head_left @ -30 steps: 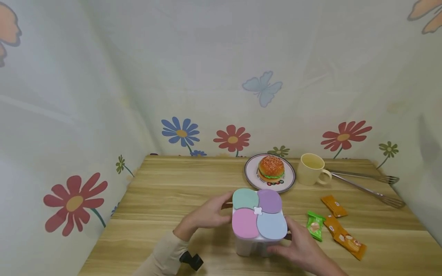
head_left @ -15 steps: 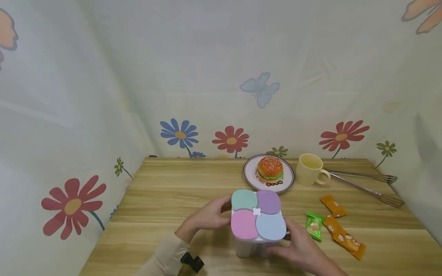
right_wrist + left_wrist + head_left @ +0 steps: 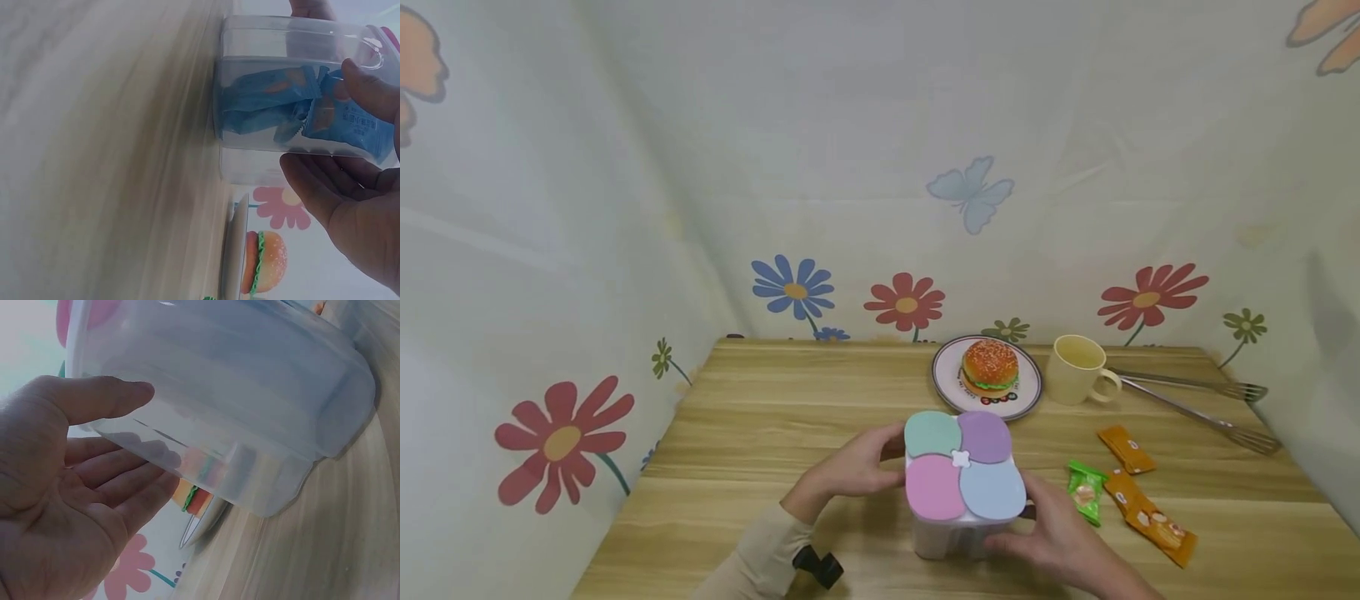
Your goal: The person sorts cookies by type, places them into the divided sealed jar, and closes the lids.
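A clear plastic storage box point(image 3: 936, 540) stands upright on the table near its front edge. Its lid point(image 3: 934, 487) has four rounded flaps in green, purple, pink and blue around a small white centre piece, all lying flat. My left hand point(image 3: 857, 465) holds the box's left side, thumb in front and fingers around the far side, as the left wrist view shows. On the opposite side my right hand point(image 3: 1056, 533) grips it, the thumb on the front wall. Blue-wrapped snack packets point(image 3: 269, 94) show through the wall in the right wrist view.
Behind the box a toy hamburger point(image 3: 990, 367) sits on a white plate point(image 3: 947, 392). Beside it are a yellow mug point(image 3: 1067, 375) and two metal utensils point(image 3: 1195, 408). Orange packets point(image 3: 1150, 517) and a green packet point(image 3: 1086, 492) lie to the right.
The head view shifts slightly. Both hands keep the same hold, and the box stays in place.
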A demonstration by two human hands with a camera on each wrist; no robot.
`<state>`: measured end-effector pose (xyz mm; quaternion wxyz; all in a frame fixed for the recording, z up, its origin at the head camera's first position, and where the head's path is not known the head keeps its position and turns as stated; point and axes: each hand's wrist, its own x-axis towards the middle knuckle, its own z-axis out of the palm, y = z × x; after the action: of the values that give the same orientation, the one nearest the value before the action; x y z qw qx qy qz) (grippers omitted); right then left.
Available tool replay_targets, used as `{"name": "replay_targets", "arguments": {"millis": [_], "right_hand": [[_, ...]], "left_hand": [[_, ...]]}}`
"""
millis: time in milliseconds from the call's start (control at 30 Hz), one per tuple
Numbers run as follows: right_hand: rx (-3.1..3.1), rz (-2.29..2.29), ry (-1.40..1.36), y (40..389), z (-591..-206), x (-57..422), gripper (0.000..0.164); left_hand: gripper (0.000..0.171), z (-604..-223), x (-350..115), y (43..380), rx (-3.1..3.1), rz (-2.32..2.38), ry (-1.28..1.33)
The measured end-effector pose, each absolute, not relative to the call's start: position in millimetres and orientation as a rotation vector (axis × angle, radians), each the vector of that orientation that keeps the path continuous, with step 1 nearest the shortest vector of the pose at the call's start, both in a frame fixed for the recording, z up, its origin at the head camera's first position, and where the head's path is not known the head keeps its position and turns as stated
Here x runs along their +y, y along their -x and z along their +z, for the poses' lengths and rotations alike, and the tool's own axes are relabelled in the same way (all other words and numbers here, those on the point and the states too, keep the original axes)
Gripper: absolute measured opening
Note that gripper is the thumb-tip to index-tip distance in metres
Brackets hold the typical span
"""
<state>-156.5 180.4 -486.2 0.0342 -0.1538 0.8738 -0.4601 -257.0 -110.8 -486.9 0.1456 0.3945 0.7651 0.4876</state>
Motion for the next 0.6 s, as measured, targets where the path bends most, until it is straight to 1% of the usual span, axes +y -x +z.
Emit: {"name": "replay_targets", "arguments": {"millis": [167,467,600], "right_hand": [[2.672,-1.420,0.493,159.8,-485.9,183.6,0.076],[2.607,-1.435,0.487,167.1,-482.3,190.6,0.080],[2.625,-1.416,0.478,168.6,-482.5,192.9,0.079]], "left_hand": [[0.059,-485.5,-112.6,258.0,2.214,1.391,-1.118],[0.053,-484.0,-115.6,258.6,2.171,1.415,-1.109],[0.052,-484.1,-116.1,258.5,2.169,1.420,-1.104]]}}
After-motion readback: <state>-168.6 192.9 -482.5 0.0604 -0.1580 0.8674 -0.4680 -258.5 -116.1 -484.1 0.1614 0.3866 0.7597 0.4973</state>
